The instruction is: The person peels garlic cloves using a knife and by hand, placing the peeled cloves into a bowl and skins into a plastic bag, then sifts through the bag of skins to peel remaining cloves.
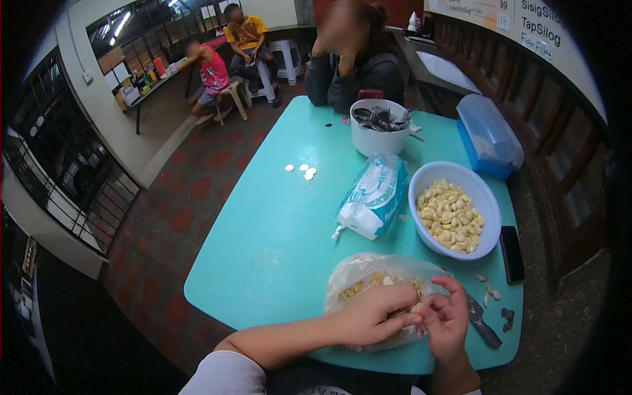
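My left hand (pixel 385 315) and my right hand (pixel 447 321) meet above a clear plastic bag (pixel 339 280) at the table's near edge. Their fingertips pinch together on a small pale garlic clove (pixel 417 308), mostly covered by the fingers. Garlic skins and pieces (pixel 375 279) fill the bag's opening. Beyond my right hand, a light purple bowl (pixel 488 197) holds many peeled garlic cloves (pixel 451 214). A knife with a black handle (pixel 486 329) lies partly behind my right hand. Several loose cloves (pixel 487 293) rest beside it.
On the turquoise table (pixel 263 263) are a plastic pack (pixel 374 197), a white tub (pixel 378 141) of dark utensils, a blue lidded box (pixel 490 135), a phone (pixel 512 255) and coins (pixel 309 173). A person (pixel 368 72) sits opposite; two others sit farther back.
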`<action>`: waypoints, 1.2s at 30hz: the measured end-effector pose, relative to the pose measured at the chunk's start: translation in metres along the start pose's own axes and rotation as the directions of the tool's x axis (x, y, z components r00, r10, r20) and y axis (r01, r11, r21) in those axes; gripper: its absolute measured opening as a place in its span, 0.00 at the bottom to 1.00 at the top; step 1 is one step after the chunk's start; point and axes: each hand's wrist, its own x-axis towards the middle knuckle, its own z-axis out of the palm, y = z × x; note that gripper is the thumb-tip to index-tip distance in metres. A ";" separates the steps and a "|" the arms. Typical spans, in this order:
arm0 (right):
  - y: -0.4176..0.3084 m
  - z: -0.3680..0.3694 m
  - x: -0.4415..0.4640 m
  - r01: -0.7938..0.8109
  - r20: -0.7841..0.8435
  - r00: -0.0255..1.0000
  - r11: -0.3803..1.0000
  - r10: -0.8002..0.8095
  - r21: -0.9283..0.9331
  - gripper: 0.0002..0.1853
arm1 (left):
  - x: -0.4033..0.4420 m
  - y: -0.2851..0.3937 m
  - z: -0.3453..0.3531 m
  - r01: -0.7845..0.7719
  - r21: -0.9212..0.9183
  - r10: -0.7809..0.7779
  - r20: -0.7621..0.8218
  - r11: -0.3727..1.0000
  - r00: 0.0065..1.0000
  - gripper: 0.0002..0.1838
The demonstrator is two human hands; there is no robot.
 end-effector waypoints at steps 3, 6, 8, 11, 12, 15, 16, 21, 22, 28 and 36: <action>-0.001 -0.007 0.001 -0.107 0.075 0.992 0.992 0.102 0.072 0.28 | 0.002 0.000 -0.001 -0.065 -0.003 0.065 0.034 0.998 0.997 0.11; -0.006 -0.011 0.002 -0.228 0.122 0.971 0.953 0.206 0.201 0.28 | 0.005 0.005 -0.007 -0.092 -0.003 0.092 0.088 0.996 0.992 0.11; -0.006 -0.016 0.005 -0.265 0.193 0.957 0.919 0.215 0.290 0.30 | 0.005 0.005 -0.008 -0.102 0.016 0.100 0.109 0.995 0.989 0.11; -0.008 -0.017 0.008 -0.303 0.234 0.946 0.867 0.224 0.395 0.31 | 0.003 -0.002 -0.007 -0.107 0.091 0.095 0.124 0.990 0.988 0.11; -0.009 -0.017 0.009 -0.312 0.237 0.944 0.849 0.228 0.426 0.32 | 0.003 -0.003 -0.008 -0.103 0.132 0.085 0.137 0.986 0.987 0.11; -0.003 -0.030 0.012 -0.180 0.145 0.982 0.839 0.121 0.514 0.29 | 0.004 -0.003 -0.012 -0.098 0.305 0.066 0.115 0.947 0.991 0.12; -0.001 -0.032 0.013 -0.121 0.104 0.992 0.804 0.074 0.583 0.22 | 0.005 -0.003 -0.012 -0.096 0.359 0.062 0.104 0.929 0.993 0.12; 0.010 -0.041 0.017 -0.003 -0.013 1.000 0.909 0.010 0.417 0.13 | 0.010 0.001 -0.005 0.009 0.537 -0.063 0.082 0.844 0.995 0.11; 0.011 -0.039 0.017 0.003 -0.042 0.999 0.930 0.014 0.368 0.12 | 0.009 0.001 -0.004 0.027 0.546 -0.092 0.092 0.837 0.991 0.10; 0.013 -0.036 0.024 0.112 0.010 0.993 0.963 -0.118 0.244 0.08 | 0.007 0.002 -0.003 0.070 0.544 -0.110 0.042 0.836 0.993 0.08; 0.008 -0.031 0.015 0.250 -0.035 0.966 0.963 -0.255 -0.104 0.04 | 0.001 -0.001 -0.002 0.112 -0.001 -0.111 -0.122 0.994 0.986 0.23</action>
